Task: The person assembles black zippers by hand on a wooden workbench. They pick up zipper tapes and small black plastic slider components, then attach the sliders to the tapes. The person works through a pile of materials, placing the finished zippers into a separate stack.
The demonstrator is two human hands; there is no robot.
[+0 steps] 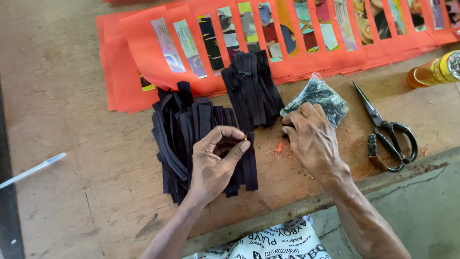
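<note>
Left hand [213, 165] is pinching something tiny between thumb and forefinger, right over the pile of black zippers [191, 139] on the table [67, 96]. Right hand [314, 141] rests fingers-down, gripping nothing, touching the plastic bag [318, 96], with scissors [388, 132] just beside it.

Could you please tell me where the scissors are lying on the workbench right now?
In the head view, the scissors lie on the wooden table at the right, just beyond the right hand, between the clear bag and the yellow-capped bottle.
</note>
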